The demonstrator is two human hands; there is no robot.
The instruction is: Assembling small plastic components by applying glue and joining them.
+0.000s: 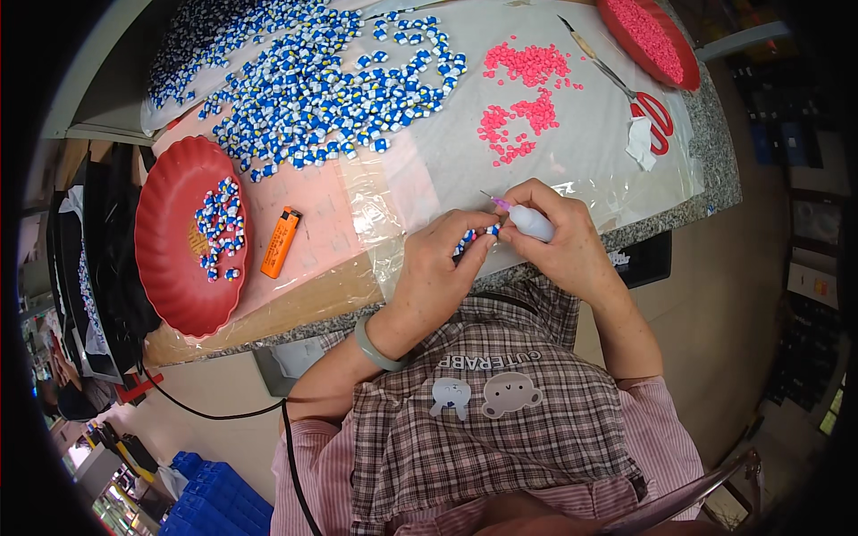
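Close to the table's front edge, my two hands meet. My left hand (444, 259) is closed around several small blue-and-white pieces (464, 241), one of them held out at the fingertips. In my right hand (565, 234) is a white squeeze bottle (530, 223) with a pink collar and a thin needle tip pointing up and left. The right fingertips also come up against the blue-and-white piece (492, 230) between the hands; whether they pinch it I cannot tell. Beyond the hands lie loose pink pieces (523, 116) and a wide spread of blue-and-white pieces (331, 98).
A red scalloped tray (165, 241) holding some blue-and-white pieces stands at the left, beside an orange lighter (281, 241). Red-handled scissors (651, 116), a crumpled white tissue (640, 143) and a thin pointed tool (579, 40) lie at the right. A red bowl of pink pieces (643, 36) sits beyond them.
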